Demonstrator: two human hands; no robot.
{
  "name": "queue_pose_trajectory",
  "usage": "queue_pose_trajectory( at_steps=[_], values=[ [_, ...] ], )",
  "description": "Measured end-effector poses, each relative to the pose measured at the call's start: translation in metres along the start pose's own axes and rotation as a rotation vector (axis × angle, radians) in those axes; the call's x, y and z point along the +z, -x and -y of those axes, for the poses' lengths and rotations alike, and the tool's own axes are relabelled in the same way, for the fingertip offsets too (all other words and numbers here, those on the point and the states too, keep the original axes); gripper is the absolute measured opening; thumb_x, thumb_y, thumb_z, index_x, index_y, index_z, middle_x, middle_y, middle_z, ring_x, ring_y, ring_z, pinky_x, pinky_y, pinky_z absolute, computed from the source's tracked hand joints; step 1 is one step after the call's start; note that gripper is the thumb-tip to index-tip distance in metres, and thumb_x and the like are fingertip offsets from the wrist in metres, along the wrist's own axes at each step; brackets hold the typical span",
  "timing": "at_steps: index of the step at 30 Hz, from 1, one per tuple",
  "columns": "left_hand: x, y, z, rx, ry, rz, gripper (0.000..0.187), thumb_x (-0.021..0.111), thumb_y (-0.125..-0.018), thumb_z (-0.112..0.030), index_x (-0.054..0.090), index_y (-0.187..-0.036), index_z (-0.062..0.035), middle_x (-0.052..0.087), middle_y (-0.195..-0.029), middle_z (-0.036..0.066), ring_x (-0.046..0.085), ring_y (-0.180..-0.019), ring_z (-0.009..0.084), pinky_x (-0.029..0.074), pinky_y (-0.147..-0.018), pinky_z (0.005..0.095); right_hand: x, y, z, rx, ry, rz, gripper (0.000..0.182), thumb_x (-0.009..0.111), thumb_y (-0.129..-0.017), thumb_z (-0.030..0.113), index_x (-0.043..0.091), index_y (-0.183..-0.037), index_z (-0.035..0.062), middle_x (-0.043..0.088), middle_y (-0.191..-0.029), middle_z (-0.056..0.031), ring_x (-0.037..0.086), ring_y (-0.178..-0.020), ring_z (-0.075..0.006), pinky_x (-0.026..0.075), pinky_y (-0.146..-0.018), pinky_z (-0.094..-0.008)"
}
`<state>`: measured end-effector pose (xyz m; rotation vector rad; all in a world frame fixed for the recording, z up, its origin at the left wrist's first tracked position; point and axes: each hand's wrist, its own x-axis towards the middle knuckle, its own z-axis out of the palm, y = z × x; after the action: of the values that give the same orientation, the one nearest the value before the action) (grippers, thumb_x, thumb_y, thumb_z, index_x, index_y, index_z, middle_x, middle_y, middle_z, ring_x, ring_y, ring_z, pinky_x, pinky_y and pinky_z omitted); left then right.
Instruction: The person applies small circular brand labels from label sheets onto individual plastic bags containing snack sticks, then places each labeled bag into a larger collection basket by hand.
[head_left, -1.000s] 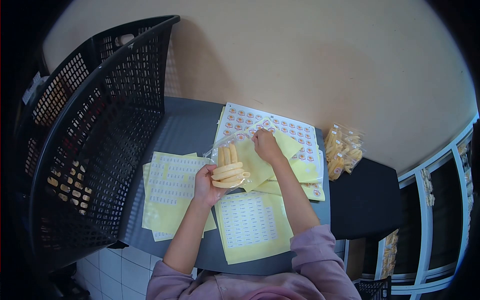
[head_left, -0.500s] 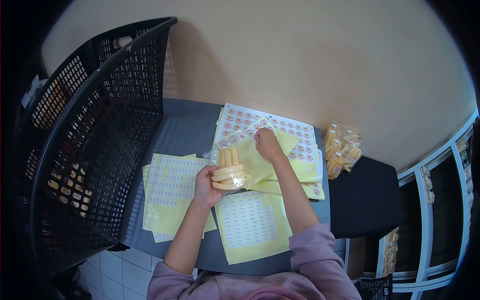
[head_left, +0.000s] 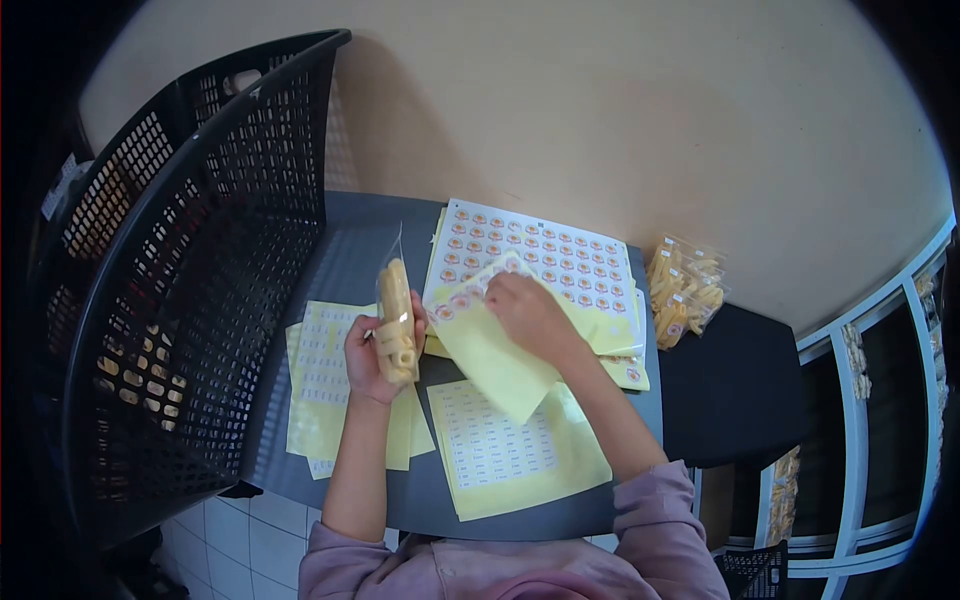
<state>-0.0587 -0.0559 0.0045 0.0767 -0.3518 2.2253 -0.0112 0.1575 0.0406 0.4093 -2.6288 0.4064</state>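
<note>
Held upright and turned on its edge in my left hand (head_left: 372,362) is a clear plastic bag of pale yellow stick snacks (head_left: 397,322), fingers wrapped round it. My right hand (head_left: 528,312) is closed at the upper edge of a yellow-backed sticker sheet (head_left: 497,362), which carries a few round logo stickers on its white edge. The fingertips are partly hidden, so whether a sticker is between them does not show. Beneath that sheet lies a stack of logo sticker sheets (head_left: 540,235). Nearer me is a sheet of small printed labels (head_left: 500,445).
More label sheets (head_left: 325,390) lie at the left of the grey table (head_left: 420,500). A tall black basket (head_left: 200,260) stands on the left. Several filled snack bags (head_left: 686,290) are piled on a black surface (head_left: 730,400) at the right, beside white-framed shelving (head_left: 850,440).
My left hand moved left and turned the snack bag from facing me to edge-on. The sticker sheet under my right hand shifted left and toward me, and that hand came slightly nearer.
</note>
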Motion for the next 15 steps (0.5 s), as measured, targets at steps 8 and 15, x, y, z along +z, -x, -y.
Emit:
queue_pose_trajectory(
  at_steps=[8,15],
  values=[
    [0.027,0.002,0.014,0.071,-0.106,0.006,0.066,0.04,-0.067,-0.013,0.022,-0.129,0.0012,0.025,-0.133,0.018,0.022,-0.125,0.0299,0.017,-0.102,0.0489,0.03,0.035,0.013,-0.228,0.116,0.031,0.009,0.049,-0.072,0.008,0.053,-0.078,0.0021,0.052,-0.083,-0.0073,0.053,-0.079,-0.0201,0.043,-0.069,-0.0313],
    [-0.013,-0.013,0.03,0.036,-0.139,-0.128,0.064,0.036,-0.069,-0.014,0.021,-0.128,0.0034,0.031,-0.13,0.016,0.029,-0.122,0.0271,0.021,-0.101,0.0469,0.031,0.042,0.019,-0.206,0.029,0.098,0.01,0.052,-0.071,0.008,0.054,-0.079,0.0022,0.053,-0.082,-0.0069,0.053,-0.075,-0.0193,0.043,-0.067,-0.0294]
  ],
)
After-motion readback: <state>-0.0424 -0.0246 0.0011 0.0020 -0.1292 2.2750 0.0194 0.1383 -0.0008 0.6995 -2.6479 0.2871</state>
